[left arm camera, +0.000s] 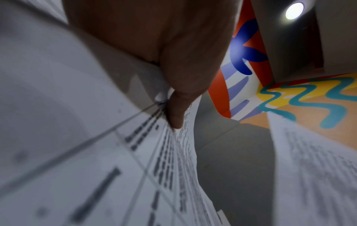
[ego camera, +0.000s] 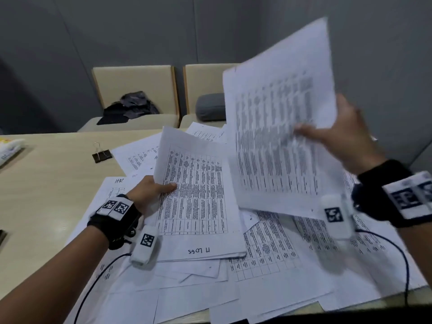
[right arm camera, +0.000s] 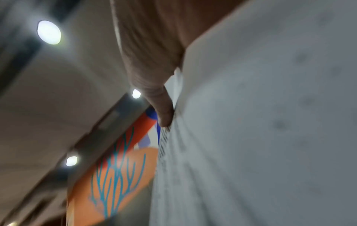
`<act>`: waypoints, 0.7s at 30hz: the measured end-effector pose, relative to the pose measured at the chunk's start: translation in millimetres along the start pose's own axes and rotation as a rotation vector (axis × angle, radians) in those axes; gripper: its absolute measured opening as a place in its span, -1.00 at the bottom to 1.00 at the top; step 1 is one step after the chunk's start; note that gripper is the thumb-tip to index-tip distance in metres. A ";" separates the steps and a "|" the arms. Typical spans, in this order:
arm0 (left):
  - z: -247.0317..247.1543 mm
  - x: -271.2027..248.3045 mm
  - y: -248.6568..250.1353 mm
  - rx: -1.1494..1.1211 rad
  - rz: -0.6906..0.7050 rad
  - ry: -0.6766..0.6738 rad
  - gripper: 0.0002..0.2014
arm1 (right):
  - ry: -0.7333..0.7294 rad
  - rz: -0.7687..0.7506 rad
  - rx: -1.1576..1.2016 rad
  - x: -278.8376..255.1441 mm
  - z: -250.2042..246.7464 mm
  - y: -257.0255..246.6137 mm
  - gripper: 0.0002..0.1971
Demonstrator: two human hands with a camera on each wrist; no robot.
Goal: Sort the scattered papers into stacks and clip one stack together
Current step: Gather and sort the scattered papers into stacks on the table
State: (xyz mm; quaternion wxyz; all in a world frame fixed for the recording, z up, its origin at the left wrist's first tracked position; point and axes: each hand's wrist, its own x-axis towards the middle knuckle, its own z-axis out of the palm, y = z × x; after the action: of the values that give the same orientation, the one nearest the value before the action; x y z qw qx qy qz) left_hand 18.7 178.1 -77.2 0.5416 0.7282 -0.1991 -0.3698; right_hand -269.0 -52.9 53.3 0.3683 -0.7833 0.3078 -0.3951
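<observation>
Printed white sheets (ego camera: 268, 265) lie scattered over the right half of the beige table (ego camera: 46, 183). My left hand (ego camera: 152, 190) pinches the left edge of a thin stack of table-printed papers (ego camera: 198, 199), thumb on top, tilted up above the pile; the thumb (left arm camera: 177, 110) presses the stack's edge (left arm camera: 135, 160). My right hand (ego camera: 336, 136) holds a single blurred sheet (ego camera: 278, 118) raised high to the right, thumb (right arm camera: 164, 113) pinching this sheet (right arm camera: 251, 122). A black binder clip (ego camera: 102, 155) rests on the table, left of the papers.
Two beige chairs (ego camera: 135, 90) stand behind the table, one with dark clothing (ego camera: 131, 108), the other with a grey cushion (ego camera: 210, 106). A white object (ego camera: 10, 148) lies at the table's left edge. Cables (ego camera: 93, 284) trail from both wrist bands.
</observation>
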 end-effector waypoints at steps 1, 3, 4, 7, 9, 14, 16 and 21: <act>5.1 -0.1 3.8 0.028 0.022 0.001 -0.78 | 0.034 -0.008 0.058 5.4 -12.6 -3.4 -0.20; 12.2 1.8 12.2 0.102 0.087 0.014 -0.76 | 0.058 0.009 0.160 11.5 -27.3 -3.5 -0.19; 15.9 1.7 17.5 0.119 0.122 0.007 -0.74 | 0.043 0.041 0.209 12.2 -28.1 1.2 -0.22; 30.1 -3.6 34.6 0.062 0.218 -0.031 -0.70 | -0.026 0.157 0.307 6.5 -11.6 27.8 -0.23; 44.6 -9.8 44.8 -0.006 0.290 -0.047 -0.75 | -0.057 0.233 0.325 -1.4 8.3 48.4 -0.37; 79.4 -23.3 61.7 -0.039 0.423 -0.006 -0.59 | -0.162 0.441 0.459 -18.4 48.7 67.6 -0.78; 85.7 -27.5 66.4 0.029 0.474 0.027 -0.43 | -0.096 0.470 0.468 -17.3 56.2 69.4 -0.68; 95.9 -34.8 78.2 0.122 0.672 -0.005 -0.48 | 0.067 0.417 0.512 -12.7 60.8 48.0 -0.47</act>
State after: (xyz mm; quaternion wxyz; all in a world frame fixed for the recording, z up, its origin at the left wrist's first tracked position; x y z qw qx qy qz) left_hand -67.5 114.5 -6.1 0.5884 0.6518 -0.4510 -0.1598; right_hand -233.0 -48.7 -16.3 0.6158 -0.5722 0.3639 -0.4012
